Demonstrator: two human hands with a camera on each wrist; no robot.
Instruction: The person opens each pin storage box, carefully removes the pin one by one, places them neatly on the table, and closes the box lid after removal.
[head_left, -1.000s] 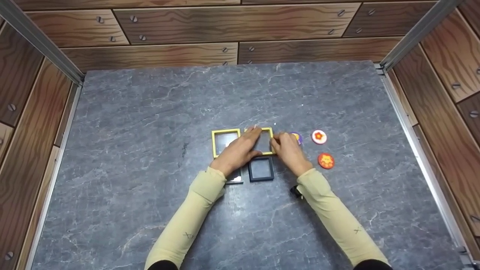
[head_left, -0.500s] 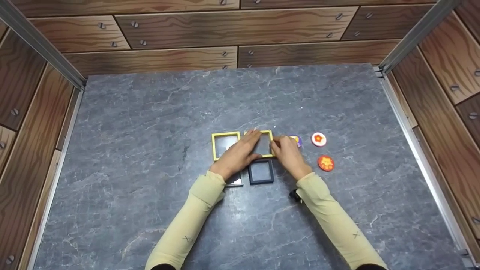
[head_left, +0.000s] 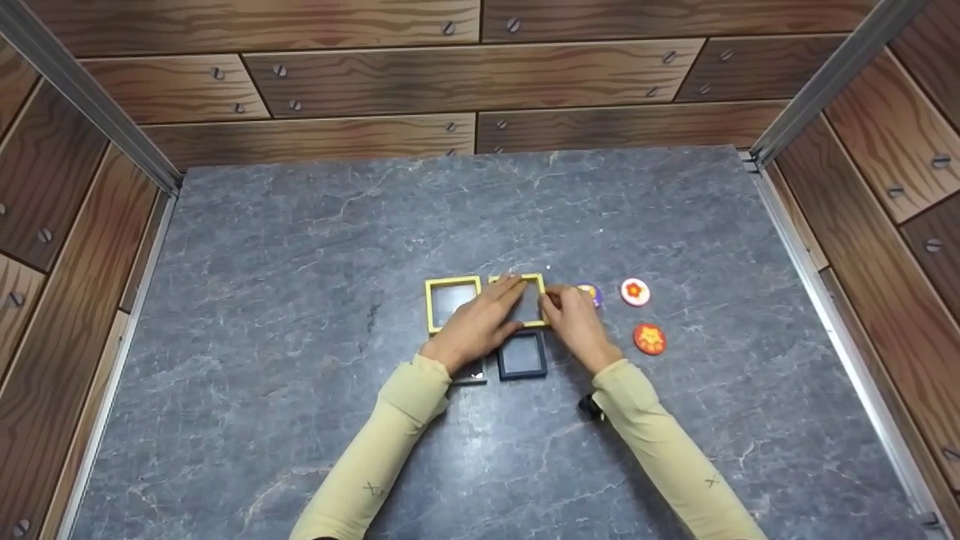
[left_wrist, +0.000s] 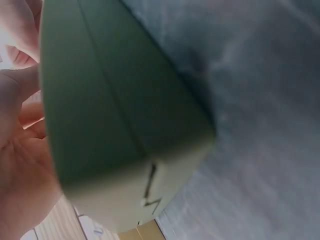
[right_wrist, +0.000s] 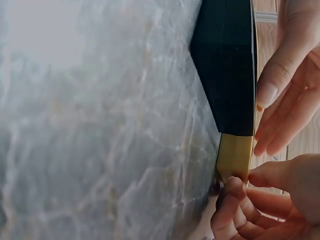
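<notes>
My left hand (head_left: 480,322) lies across the right-hand yellow square frame (head_left: 533,277), its fingers stretched to the far edge and its thumb by the near edge. At that frame's right side, my right hand (head_left: 579,322) pinches the rim between thumb and fingers, as the right wrist view shows on the yellow side (right_wrist: 235,155). A second yellow frame (head_left: 454,281) stands left of it. Nearer to me lie a dark blue frame (head_left: 501,358) and another dark frame (head_left: 470,382), mostly hidden under the left hand. A dark green block-like side (left_wrist: 110,115) fills the left wrist view, blurred.
Right of the hands lie round badges: a purple one (head_left: 597,297) partly covered by the right hand, a white one with a red flower (head_left: 635,292), and a red-orange one (head_left: 649,339). Wood-patterned walls (head_left: 472,82) enclose the grey marbled tabletop (head_left: 300,247).
The head view has tilted up a little, so everything sits lower in the picture. Both hands keep their places on the yellow frame.
</notes>
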